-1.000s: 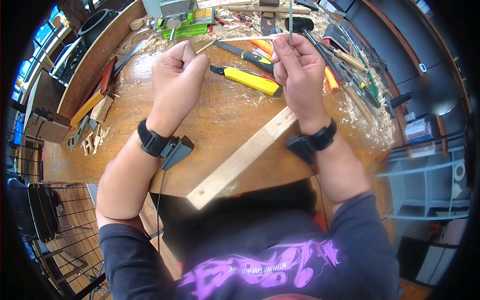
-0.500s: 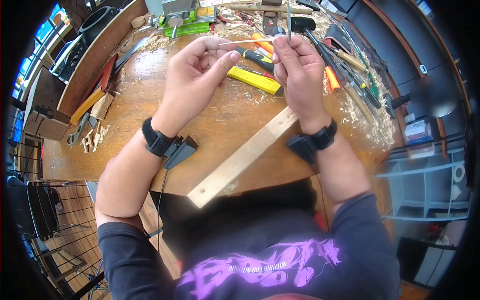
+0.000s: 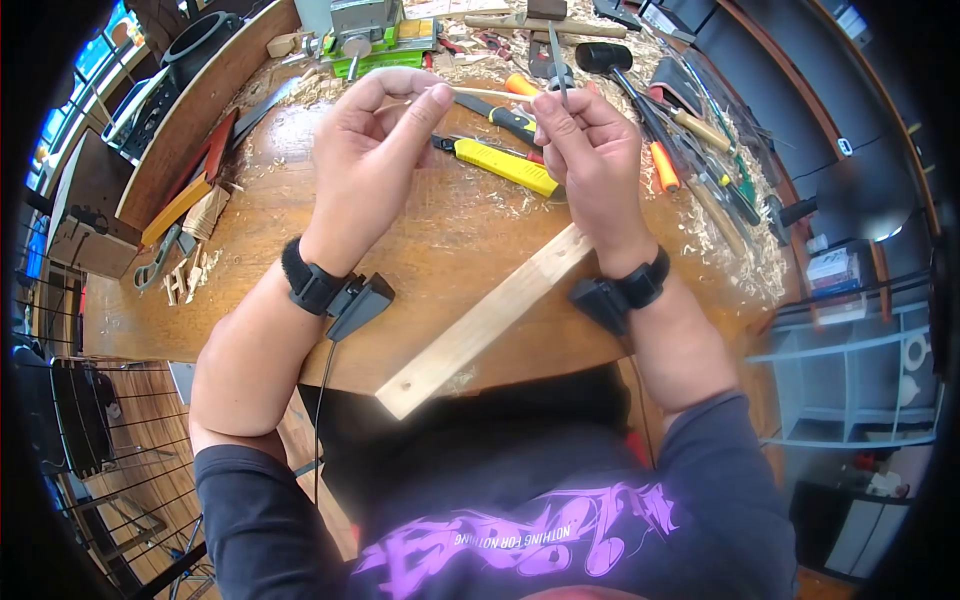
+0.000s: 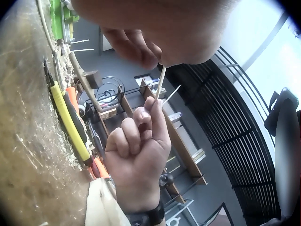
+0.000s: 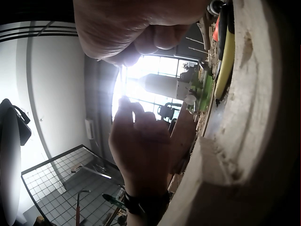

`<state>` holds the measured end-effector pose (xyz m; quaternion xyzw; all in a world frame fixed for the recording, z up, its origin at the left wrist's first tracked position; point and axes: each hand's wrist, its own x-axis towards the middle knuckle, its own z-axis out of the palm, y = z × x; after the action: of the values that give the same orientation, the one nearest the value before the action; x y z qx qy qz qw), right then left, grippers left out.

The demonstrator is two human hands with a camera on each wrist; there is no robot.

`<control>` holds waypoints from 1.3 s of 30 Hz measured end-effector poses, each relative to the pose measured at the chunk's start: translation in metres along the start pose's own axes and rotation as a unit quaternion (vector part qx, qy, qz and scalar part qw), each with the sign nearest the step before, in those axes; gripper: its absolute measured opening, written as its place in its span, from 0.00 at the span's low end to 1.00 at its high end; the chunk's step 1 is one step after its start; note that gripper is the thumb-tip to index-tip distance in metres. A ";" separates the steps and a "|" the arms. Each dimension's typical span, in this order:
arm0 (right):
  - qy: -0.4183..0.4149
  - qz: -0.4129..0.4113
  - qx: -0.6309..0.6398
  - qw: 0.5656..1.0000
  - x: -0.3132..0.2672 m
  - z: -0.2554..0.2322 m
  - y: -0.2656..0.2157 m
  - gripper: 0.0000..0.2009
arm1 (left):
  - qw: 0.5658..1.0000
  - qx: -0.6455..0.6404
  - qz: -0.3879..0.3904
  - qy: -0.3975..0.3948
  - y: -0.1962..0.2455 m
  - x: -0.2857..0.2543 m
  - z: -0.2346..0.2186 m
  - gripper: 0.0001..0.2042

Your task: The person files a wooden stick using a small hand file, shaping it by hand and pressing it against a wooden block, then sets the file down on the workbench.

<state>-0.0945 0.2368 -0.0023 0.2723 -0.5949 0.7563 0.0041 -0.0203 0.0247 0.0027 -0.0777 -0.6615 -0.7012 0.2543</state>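
Note:
A thin wooden strip (image 3: 490,93) spans the space between the two hands, above the bench. The left hand (image 3: 370,165) pinches one end between thumb and forefinger. At the other end, the right hand (image 3: 597,170) pinches the strip and also holds a slim metal blade (image 3: 557,62) pointing away from the body. In the left wrist view the strip (image 4: 161,84) runs from the left hand to the right hand (image 4: 138,155). The left hand (image 5: 141,150) looks dark against bright window light in the right wrist view.
A flat wooden bar (image 3: 480,325) lies diagonally over the bench's front edge. Beyond the hands are a yellow cutter (image 3: 505,167), a black mallet (image 3: 604,58), a green vise (image 3: 400,45) and shavings. Handled tools (image 3: 712,200) lie at right, a small saw (image 3: 210,150) at left.
The left hand opened from a curled grip, shifted right, then moved back slightly left with its thumb closed on the strip. The right hand lowered slightly and the blade tilted left.

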 end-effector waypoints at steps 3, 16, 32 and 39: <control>0.008 -0.001 0.002 1.000 0.001 -0.003 0.000 0.09 | 0.999 -0.007 0.016 0.048 0.001 0.004 -0.003 0.08; 0.015 0.022 0.015 1.000 0.000 -0.002 -0.005 0.09 | 0.997 -0.009 -0.056 -0.043 -0.004 0.003 0.002 0.11; -0.051 0.014 -0.043 0.998 -0.008 0.007 -0.004 0.08 | 0.997 -0.057 -0.024 -0.039 -0.001 0.002 0.001 0.09; -0.085 -0.016 -0.102 0.991 -0.011 0.007 0.004 0.09 | 0.994 -0.091 -0.017 -0.058 0.002 0.002 0.001 0.10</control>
<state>-0.0837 0.2334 -0.0092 0.3431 -0.6625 0.6658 -0.0072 -0.0210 0.0250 0.0051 -0.1293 -0.6096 -0.7573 0.1956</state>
